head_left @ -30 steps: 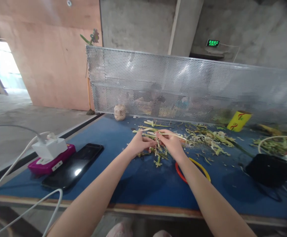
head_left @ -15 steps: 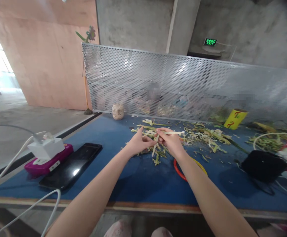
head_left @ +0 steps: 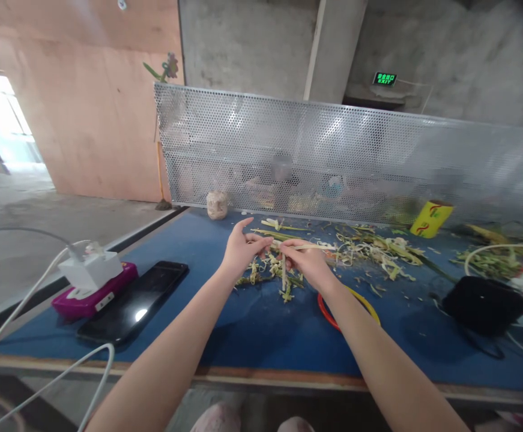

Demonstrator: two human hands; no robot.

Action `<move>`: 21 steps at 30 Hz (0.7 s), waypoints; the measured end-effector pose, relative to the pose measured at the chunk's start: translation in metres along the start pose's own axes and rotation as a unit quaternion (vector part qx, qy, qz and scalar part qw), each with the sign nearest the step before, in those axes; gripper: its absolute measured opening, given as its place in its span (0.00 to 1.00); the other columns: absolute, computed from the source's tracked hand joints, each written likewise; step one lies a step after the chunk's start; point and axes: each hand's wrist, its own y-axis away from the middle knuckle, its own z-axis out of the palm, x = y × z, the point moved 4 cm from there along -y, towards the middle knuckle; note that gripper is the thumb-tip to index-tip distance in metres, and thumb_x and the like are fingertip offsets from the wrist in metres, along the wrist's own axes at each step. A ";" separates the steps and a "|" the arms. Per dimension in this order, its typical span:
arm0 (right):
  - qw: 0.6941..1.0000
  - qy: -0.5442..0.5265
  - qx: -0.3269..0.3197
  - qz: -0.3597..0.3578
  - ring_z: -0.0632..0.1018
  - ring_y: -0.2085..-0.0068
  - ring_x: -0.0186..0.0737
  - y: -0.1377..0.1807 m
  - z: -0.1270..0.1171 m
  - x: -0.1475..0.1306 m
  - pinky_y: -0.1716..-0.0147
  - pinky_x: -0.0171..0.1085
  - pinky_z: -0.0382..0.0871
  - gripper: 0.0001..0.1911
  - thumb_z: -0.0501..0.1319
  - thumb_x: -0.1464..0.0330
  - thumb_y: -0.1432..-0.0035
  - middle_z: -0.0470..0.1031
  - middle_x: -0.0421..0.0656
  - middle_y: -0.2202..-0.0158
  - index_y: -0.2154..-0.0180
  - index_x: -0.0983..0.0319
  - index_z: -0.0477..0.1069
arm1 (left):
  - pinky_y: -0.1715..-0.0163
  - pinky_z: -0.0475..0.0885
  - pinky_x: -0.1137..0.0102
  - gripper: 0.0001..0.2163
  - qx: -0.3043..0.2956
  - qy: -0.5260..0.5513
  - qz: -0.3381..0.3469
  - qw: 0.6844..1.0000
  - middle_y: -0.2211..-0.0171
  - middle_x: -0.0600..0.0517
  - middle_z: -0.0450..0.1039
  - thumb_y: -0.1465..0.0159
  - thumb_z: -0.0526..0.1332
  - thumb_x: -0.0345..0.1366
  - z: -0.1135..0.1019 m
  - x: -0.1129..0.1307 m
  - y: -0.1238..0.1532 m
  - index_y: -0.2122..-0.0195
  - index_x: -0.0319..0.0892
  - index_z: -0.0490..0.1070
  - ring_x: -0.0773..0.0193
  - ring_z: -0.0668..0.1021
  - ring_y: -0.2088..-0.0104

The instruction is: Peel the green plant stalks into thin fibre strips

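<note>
My right hand point(head_left: 306, 261) is closed on a thin pale green plant stalk point(head_left: 317, 246), held level above the blue table point(head_left: 261, 327), with a peeled strip point(head_left: 283, 271) hanging down from it. My left hand point(head_left: 240, 249) is raised beside it, thumb and fingers pinched near the stalk's left end; whether it holds a strip I cannot make out. Below both hands lies a heap of green and pale peelings point(head_left: 274, 277).
More peelings point(head_left: 378, 249) are strewn to the right. Red and yellow rings point(head_left: 346, 306) lie under my right forearm. A black phone point(head_left: 135, 301), a magenta box with a white charger point(head_left: 92, 279), a black pouch point(head_left: 486, 306), a yellow tube point(head_left: 431, 219) and a perforated metal screen point(head_left: 333, 156) surround the spot.
Both hands have lifted slightly off the heap. My left hand has drawn away to the left, and a peeled strip now hangs from the stalk.
</note>
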 end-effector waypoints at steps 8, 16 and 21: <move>0.989 -0.142 0.028 0.020 0.64 0.82 0.27 -0.001 0.000 -0.002 0.81 0.31 0.57 0.12 0.64 0.61 0.59 0.67 0.36 0.82 0.73 0.62 0.69 | 0.78 0.66 0.77 0.52 0.055 0.059 -0.089 0.993 0.61 0.40 0.73 0.53 0.67 0.36 0.014 -0.024 0.005 0.40 0.34 0.24 0.67 0.75 0.72; 0.986 -0.161 -0.025 0.038 0.67 0.80 0.30 -0.002 0.005 0.000 0.80 0.33 0.57 0.13 0.61 0.60 0.56 0.69 0.38 0.77 0.69 0.61 0.67 | 0.73 0.67 0.76 0.49 0.041 0.047 0.004 0.998 0.61 0.45 0.74 0.47 0.62 0.33 0.011 -0.022 0.000 0.42 0.36 0.18 0.72 0.72 0.75; 0.998 -0.055 -0.018 -0.011 0.69 0.81 0.32 -0.005 0.002 0.003 0.80 0.34 0.60 0.12 0.58 0.59 0.52 0.65 0.34 0.82 0.67 0.59 0.61 | 0.72 0.67 0.75 0.49 0.005 0.027 0.041 0.999 0.64 0.48 0.75 0.49 0.63 0.34 0.011 -0.026 -0.001 0.41 0.39 0.19 0.71 0.73 0.75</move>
